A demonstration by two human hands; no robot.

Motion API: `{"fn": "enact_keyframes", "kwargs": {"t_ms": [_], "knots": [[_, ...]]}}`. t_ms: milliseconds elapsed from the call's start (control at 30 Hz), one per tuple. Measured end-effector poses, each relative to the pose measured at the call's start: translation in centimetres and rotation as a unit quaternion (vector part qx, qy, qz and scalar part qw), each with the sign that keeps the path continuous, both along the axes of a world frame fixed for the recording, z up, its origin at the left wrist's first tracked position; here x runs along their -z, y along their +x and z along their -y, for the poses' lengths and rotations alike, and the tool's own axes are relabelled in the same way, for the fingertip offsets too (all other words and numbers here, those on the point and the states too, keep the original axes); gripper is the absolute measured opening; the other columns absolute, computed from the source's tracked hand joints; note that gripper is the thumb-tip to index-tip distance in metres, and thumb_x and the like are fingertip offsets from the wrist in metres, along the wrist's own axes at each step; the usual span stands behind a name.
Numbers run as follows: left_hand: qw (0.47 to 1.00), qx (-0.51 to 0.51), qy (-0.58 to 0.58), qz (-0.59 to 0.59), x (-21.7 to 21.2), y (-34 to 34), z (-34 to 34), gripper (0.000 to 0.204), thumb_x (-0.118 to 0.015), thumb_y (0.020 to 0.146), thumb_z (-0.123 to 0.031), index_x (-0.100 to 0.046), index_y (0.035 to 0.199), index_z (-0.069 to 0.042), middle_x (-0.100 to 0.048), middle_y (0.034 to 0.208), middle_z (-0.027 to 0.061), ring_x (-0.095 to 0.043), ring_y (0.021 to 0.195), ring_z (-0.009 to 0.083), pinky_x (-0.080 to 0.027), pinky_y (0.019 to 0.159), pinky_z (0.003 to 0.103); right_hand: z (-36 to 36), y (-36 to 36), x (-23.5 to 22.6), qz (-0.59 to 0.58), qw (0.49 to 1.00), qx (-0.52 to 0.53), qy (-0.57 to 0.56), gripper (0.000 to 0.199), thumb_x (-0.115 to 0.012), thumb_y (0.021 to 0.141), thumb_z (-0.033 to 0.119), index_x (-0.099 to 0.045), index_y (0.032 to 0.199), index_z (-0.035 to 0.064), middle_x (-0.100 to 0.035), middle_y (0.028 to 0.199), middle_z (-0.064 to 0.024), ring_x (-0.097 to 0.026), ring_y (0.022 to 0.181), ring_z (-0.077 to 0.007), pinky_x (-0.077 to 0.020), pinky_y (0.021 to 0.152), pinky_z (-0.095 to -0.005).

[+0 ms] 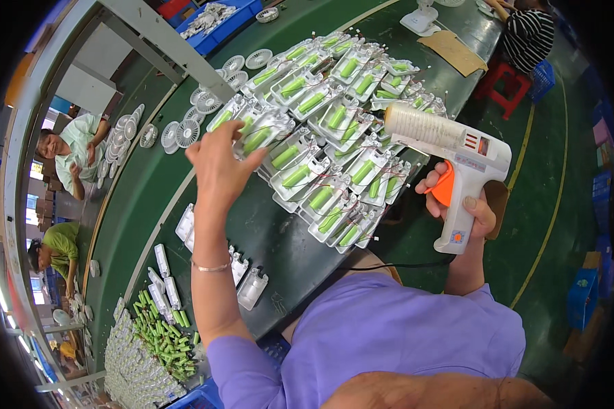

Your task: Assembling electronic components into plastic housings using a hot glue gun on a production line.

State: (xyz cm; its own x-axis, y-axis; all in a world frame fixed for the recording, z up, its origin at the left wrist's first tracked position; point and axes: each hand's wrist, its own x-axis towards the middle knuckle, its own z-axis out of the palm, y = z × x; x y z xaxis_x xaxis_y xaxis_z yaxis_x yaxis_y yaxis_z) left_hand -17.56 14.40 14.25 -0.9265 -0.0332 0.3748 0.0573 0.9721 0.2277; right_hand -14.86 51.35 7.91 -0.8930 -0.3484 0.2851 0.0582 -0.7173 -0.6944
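Observation:
My right hand [465, 208] is wrapped round the grip of a white hot glue gun [481, 160] with an orange trigger. Its ribbed barrel points left, over the right edge of a large pile of white plastic housings [300, 198]. In most of these housings lies a green cylindrical battery [311, 102], with thin red and black wires. At the pile's left edge is my left hand [222, 160], fingers apart and nothing seen in them. A nearby housing [258, 136] is just beyond its fingertips; whether they touch it I cannot tell.
Loose green batteries [164, 341] lie heaped at lower left, beside several white housings [160, 286]. White round grilles [187, 133] spread along the far side. A metal frame post [184, 48] rises at upper left. Co-workers sit across and at upper right, near a red stool [501, 88].

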Motion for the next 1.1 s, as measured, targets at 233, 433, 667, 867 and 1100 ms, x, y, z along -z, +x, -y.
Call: {"fn": "enact_keyframes", "kwargs": {"t_ms": [233,433,667,867,1100], "knots": [[0.981,-0.103,0.11,-0.119,-0.1,5.2,2.5,0.051,-0.08,0.073,-0.034,-0.064,0.114,-0.007,-0.065,0.104,0.0093,-0.06,0.096,0.0219,-0.038,0.092,0.036,0.8,0.4,0.0,0.027,0.998,0.04,0.046,0.073,-0.06,0.068,0.03,-0.041,0.126,-0.0109,-0.058,0.105,-0.0239,-0.061,0.1,-0.0374,-0.0491,0.06,-0.0307],[0.95,-0.25,0.179,-0.055,8.0,20.8,5.7,0.045,-0.08,0.072,-0.012,-0.062,0.112,-0.002,-0.061,0.108,0.0119,-0.058,0.099,0.0242,-0.046,0.087,0.034,4.8,2.2,-1.4,0.033,0.986,-0.134,0.092,0.075,-0.064,0.068,0.03,-0.041,0.125,-0.0119,-0.058,0.1,-0.0243,-0.06,0.087,-0.0319,-0.0495,0.056,-0.0267],[0.927,-0.31,0.197,-0.081,13.9,26.9,0.6,0.053,-0.079,0.072,-0.019,-0.061,0.121,-0.008,-0.052,0.125,0.0158,-0.047,0.117,0.033,-0.035,0.1,0.043,14.1,5.5,-3.7,0.076,0.922,-0.31,0.218,0.074,-0.065,0.069,0.024,-0.039,0.131,-0.0079,-0.061,0.105,-0.026,-0.064,0.093,-0.0279,-0.0513,0.066,-0.0279],[0.933,-0.298,0.189,-0.078,14.1,26.7,2.3,0.054,-0.08,0.07,-0.016,-0.061,0.12,-0.01,-0.053,0.125,0.0142,-0.049,0.116,0.0317,-0.038,0.098,0.04,17.3,6.6,-2.8,0.063,0.896,-0.354,0.259,0.066,-0.062,0.071,0.017,-0.043,0.128,-0.0074,-0.062,0.109,-0.0226,-0.063,0.1,-0.0291,-0.0517,0.069,-0.028],[0.919,-0.268,0.243,-0.155,13.2,26.8,4.3,0.042,-0.075,0.076,-0.015,-0.061,0.115,-0.006,-0.055,0.118,0.0146,-0.052,0.109,0.0326,-0.043,0.092,0.04,19.3,7.9,-3.2,0.071,0.88,-0.324,0.34,0.064,-0.061,0.07,0.02,-0.046,0.125,-0.0078,-0.062,0.109,-0.0221,-0.063,0.103,-0.0296,-0.0519,0.071,-0.0285]]}}
